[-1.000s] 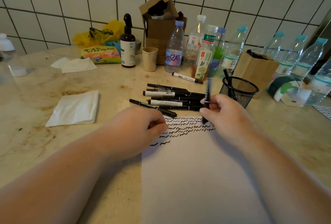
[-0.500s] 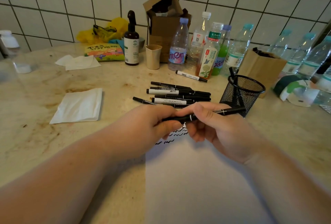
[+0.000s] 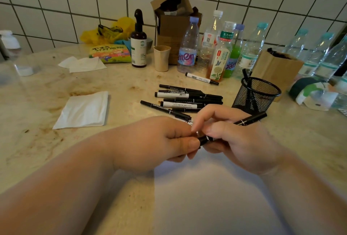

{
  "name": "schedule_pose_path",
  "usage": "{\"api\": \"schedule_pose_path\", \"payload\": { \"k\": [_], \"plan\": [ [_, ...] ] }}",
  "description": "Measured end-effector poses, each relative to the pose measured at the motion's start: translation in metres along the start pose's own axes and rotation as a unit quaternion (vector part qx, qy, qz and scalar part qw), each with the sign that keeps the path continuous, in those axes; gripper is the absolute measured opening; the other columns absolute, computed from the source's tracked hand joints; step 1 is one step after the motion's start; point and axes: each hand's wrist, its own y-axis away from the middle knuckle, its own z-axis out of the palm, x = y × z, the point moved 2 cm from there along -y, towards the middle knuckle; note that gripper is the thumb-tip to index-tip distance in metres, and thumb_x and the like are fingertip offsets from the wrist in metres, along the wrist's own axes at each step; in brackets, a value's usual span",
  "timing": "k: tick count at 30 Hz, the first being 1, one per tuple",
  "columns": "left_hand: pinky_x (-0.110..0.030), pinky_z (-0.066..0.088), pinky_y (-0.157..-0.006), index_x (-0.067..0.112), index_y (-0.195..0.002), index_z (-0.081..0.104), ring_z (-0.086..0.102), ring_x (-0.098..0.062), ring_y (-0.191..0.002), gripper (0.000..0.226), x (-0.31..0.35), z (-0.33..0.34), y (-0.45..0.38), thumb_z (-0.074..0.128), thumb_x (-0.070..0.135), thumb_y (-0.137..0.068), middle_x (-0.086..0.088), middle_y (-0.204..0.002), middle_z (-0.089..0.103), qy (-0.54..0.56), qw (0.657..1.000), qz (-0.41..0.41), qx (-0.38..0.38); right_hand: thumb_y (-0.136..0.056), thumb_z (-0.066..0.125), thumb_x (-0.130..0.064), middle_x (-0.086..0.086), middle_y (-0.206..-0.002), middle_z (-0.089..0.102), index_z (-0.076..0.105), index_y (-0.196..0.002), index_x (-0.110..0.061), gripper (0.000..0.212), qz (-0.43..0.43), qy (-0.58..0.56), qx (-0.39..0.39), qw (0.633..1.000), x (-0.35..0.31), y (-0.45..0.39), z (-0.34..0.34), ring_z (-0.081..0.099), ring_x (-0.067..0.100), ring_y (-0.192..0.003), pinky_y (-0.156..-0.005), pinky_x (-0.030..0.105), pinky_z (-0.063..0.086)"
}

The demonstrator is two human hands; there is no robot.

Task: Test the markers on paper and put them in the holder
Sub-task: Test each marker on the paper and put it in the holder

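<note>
A thin black marker point(image 3: 249, 119) lies level between both hands, above the white paper point(image 3: 206, 193). My right hand point(image 3: 238, 141) grips its barrel, and the far end points toward the black mesh holder point(image 3: 257, 95). My left hand point(image 3: 157, 141) pinches the near end, where the cap sits; my fingers hide that end. The wavy test lines on the paper are almost all covered by my hands. A pile of several black and white markers point(image 3: 184, 99) lies behind my hands. One white marker point(image 3: 201, 78) lies apart, near the bottles. The holder has a couple of markers standing in it.
A folded white napkin point(image 3: 82, 111) lies at the left. Along the tiled wall stand a dark pump bottle point(image 3: 139, 47), a beige cup point(image 3: 161, 57), a cardboard box point(image 3: 172, 20), several plastic bottles point(image 3: 187, 47) and a brown paper bag point(image 3: 276, 67). The counter is stained.
The right hand stopped drawing on the paper, lifted the marker and turned it level. The left hand came up to its near end, and both hands now press together on it.
</note>
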Motion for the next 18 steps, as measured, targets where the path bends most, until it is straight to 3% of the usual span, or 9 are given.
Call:
{"api": "schedule_pose_path", "payload": {
  "k": [4,5,7,9,11,13,16,18],
  "plan": [
    [-0.023,0.035,-0.061,0.030,-0.072,0.062,0.038,-0.013,-0.058,0.026,-0.002,-0.001,0.002,0.051,0.043,-0.092,0.008,-0.060,0.047,0.067,0.995,0.030,-0.063,-0.075,0.056,-0.010,0.037,-0.065,0.043,0.073,-0.078,-0.010,0.018,-0.018,-0.021,-0.043,0.999,-0.002,0.001,0.004,0.041,0.064,-0.060,-0.051,0.042,0.022],
    [-0.025,0.032,-0.059,0.028,-0.073,0.062,0.037,-0.014,-0.057,0.027,-0.003,-0.001,0.003,0.052,0.042,-0.093,0.006,-0.060,0.046,0.083,0.992,0.033,-0.084,-0.074,0.055,-0.009,0.035,-0.061,0.044,0.073,-0.076,-0.009,0.018,-0.018,-0.034,-0.055,0.998,-0.002,0.000,0.006,0.041,0.059,-0.055,-0.051,0.040,0.022],
    [-0.028,0.028,-0.056,0.024,-0.074,0.062,0.033,-0.017,-0.055,0.026,-0.006,-0.002,0.007,0.052,0.041,-0.091,0.002,-0.058,0.044,0.107,0.985,0.038,-0.127,-0.070,0.052,-0.004,0.020,-0.049,0.044,0.073,-0.072,-0.007,0.021,-0.020,-0.082,-0.060,0.995,-0.002,0.000,0.004,0.035,0.033,-0.044,-0.049,0.035,0.019],
    [-0.027,0.025,-0.052,0.019,-0.076,0.063,0.031,-0.016,-0.051,0.026,-0.009,-0.008,0.012,0.053,0.039,-0.089,0.001,-0.055,0.042,0.129,0.981,0.047,-0.139,-0.064,0.057,-0.005,0.005,-0.045,0.041,0.072,-0.074,-0.005,0.017,-0.036,-0.151,-0.034,0.987,-0.005,-0.001,-0.008,0.025,0.017,-0.044,-0.048,0.033,0.017],
    [-0.022,0.025,-0.047,0.016,-0.075,0.066,0.030,-0.013,-0.047,0.027,-0.009,-0.017,0.014,0.057,0.037,-0.090,0.002,-0.051,0.043,0.198,0.976,0.051,-0.073,-0.066,0.065,-0.016,0.000,-0.043,0.041,0.070,-0.077,-0.007,0.015,-0.044,-0.188,0.027,0.981,-0.007,-0.003,-0.027,0.022,0.013,-0.042,-0.047,0.028,0.019],
    [-0.020,0.029,-0.045,0.017,-0.072,0.068,0.033,-0.013,-0.046,0.032,-0.007,-0.026,0.010,0.060,0.041,-0.093,0.001,-0.049,0.046,0.225,0.971,0.016,0.080,-0.077,0.059,-0.020,0.000,-0.042,0.039,0.067,-0.076,-0.008,0.015,-0.009,-0.190,0.110,0.976,-0.002,-0.004,-0.039,0.025,0.012,-0.037,-0.045,0.021,0.024],
    [-0.022,0.039,-0.053,0.023,-0.077,0.068,0.047,-0.009,-0.049,0.032,-0.012,-0.029,-0.001,0.051,0.043,-0.096,0.005,-0.055,0.058,0.055,0.956,-0.076,0.277,-0.082,0.062,-0.018,0.005,-0.045,0.041,0.066,-0.070,-0.009,0.016,0.096,-0.125,0.166,0.973,0.015,-0.007,-0.034,0.032,0.015,-0.039,-0.044,0.023,0.026],
    [-0.024,0.039,-0.056,0.030,-0.080,0.063,0.053,-0.007,-0.058,0.026,-0.018,-0.024,-0.005,0.049,0.043,-0.098,0.007,-0.066,0.064,-0.071,0.947,-0.101,0.298,-0.086,0.067,-0.014,0.008,-0.048,0.046,0.068,-0.070,-0.007,0.017,0.142,-0.043,0.169,0.974,0.022,-0.007,-0.025,0.036,0.019,-0.042,-0.047,0.028,0.026]
  ]
}}
